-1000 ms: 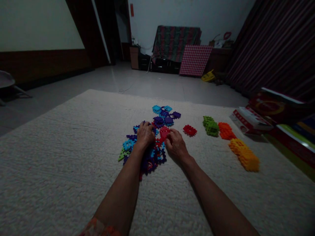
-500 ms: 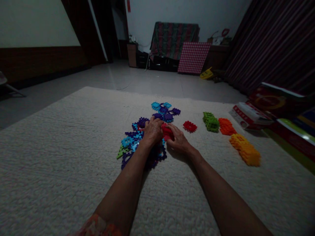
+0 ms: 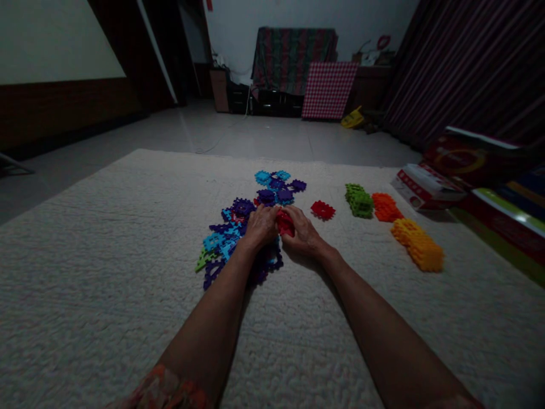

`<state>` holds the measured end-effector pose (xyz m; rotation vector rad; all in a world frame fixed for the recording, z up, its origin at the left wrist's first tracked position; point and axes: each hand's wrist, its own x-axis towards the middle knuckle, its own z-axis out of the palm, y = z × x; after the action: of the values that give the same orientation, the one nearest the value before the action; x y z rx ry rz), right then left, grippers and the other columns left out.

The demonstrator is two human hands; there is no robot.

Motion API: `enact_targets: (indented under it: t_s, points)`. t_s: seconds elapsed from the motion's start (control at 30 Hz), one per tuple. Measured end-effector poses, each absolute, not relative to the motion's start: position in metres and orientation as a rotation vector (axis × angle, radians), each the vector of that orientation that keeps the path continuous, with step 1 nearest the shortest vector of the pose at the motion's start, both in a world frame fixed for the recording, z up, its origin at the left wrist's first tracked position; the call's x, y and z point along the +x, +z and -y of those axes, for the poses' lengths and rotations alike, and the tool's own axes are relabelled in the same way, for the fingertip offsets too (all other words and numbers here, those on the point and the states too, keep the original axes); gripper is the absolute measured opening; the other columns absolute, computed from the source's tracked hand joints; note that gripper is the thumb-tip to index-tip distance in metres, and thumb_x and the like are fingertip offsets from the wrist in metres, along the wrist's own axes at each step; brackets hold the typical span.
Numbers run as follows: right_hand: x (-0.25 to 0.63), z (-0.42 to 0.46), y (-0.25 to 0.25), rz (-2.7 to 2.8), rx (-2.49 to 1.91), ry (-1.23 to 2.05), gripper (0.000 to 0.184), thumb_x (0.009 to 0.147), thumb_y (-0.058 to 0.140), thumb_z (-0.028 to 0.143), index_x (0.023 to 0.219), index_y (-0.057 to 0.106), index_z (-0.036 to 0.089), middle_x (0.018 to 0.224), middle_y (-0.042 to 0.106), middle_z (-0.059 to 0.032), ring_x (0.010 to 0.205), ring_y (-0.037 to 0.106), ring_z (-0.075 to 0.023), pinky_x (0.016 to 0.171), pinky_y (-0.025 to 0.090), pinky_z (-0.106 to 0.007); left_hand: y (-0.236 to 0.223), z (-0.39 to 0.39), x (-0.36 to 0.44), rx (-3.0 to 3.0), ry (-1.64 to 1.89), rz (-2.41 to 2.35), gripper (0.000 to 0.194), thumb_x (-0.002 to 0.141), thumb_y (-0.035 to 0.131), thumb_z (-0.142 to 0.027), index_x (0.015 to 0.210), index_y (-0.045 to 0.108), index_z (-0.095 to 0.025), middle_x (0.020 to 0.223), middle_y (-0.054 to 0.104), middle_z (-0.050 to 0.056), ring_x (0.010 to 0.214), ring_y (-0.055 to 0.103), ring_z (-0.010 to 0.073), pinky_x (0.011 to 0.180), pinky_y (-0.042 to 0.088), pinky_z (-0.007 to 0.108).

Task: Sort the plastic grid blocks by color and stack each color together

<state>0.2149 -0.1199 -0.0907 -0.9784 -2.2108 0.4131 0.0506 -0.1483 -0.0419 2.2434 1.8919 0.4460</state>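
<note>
Between my hands is a small bunch of red notched plastic building pieces (image 3: 285, 222). My right hand (image 3: 301, 234) is closed round their right side, thumb below and fingers above. From the left, my left hand (image 3: 261, 227) presses against the same red pieces with bent fingers, its fingertips partly hidden. Under and beside my left forearm lies a mixed pile of purple, blue and green building pieces (image 3: 225, 241), partly covered by the arm. A loose red building piece (image 3: 323, 210) lies flat to the right of my hands.
Beyond my hands is a cluster of purple and blue pieces (image 3: 276, 186). To the right lie a green stack (image 3: 359, 200), an orange stack (image 3: 386, 207) and a yellow-orange stack (image 3: 418, 245). Boxes (image 3: 428, 186) stand at the right edge of the pale quilted mat (image 3: 106, 227).
My hands have drawn closer together around the red pieces, and the right hand's fingers have closed further over them. The view has shifted slightly; the stacks remain in place.
</note>
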Motion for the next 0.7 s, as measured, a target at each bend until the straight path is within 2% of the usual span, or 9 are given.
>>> enact_targets:
  t_s: [0.1,0.23,0.37,0.47,0.6,0.7]
  points:
    - [0.215,0.119,-0.092,2.218,-1.06,0.456,0.076,0.074,0.06,0.024,0.147,0.04,0.016,0.156,0.037,-0.0204,0.147,0.033,-0.0334,0.118,0.032,-0.057,-0.043,0.147,0.05,2.217,0.509,-1.891,0.048,0.093,0.049,-0.022,0.141,0.054,-0.022,0.134,0.063,0.013,0.129,0.053,0.029,0.107,0.044,0.045]
    - [0.216,0.119,-0.089,2.262,-1.116,0.499,0.081,0.074,0.061,0.026,0.15,0.036,0.015,0.159,0.033,-0.0217,0.15,0.026,-0.0369,0.118,0.031,-0.059,-0.044,0.145,0.05,2.183,0.621,-1.873,0.05,0.089,0.052,-0.016,0.139,0.056,-0.021,0.129,0.066,0.011,0.122,0.061,0.0248,0.106,0.045,0.039]
    - [0.218,0.119,-0.083,2.285,-1.095,0.508,0.078,0.075,0.061,0.026,0.149,0.038,0.018,0.153,0.041,-0.0195,0.145,0.036,-0.0348,0.117,0.033,-0.058,-0.041,0.145,0.052,2.151,0.677,-1.773,0.054,0.083,0.051,-0.008,0.135,0.06,-0.025,0.119,0.072,0.005,0.114,0.066,0.0208,0.102,0.048,0.033]
    - [0.22,0.119,-0.08,2.298,-1.056,0.511,0.076,0.074,0.061,0.025,0.147,0.04,0.02,0.146,0.048,-0.0174,0.138,0.044,-0.0319,0.116,0.036,-0.054,-0.04,0.144,0.054,2.101,0.722,-1.777,0.056,0.083,0.047,-0.006,0.135,0.06,-0.022,0.111,0.075,0.005,0.106,0.068,0.0192,0.099,0.049,0.031]
    - [0.222,0.117,-0.081,2.285,-1.029,0.506,0.073,0.074,0.059,0.021,0.145,0.042,0.017,0.145,0.049,-0.0185,0.136,0.046,-0.0298,0.115,0.039,-0.049,-0.043,0.143,0.055,2.164,0.771,-1.891,0.056,0.085,0.048,-0.009,0.14,0.055,-0.017,0.131,0.066,0.012,0.121,0.062,0.0218,0.106,0.046,0.035]
    - [0.222,0.116,-0.082,2.279,-0.983,0.508,0.07,0.072,0.057,0.017,0.141,0.046,0.018,0.14,0.053,-0.0167,0.133,0.049,-0.0283,0.113,0.041,-0.048,-0.046,0.146,0.055,2.247,0.641,-1.868,0.057,0.086,0.05,-0.013,0.143,0.052,-0.017,0.14,0.061,0.013,0.13,0.056,0.0253,0.112,0.041,0.043]
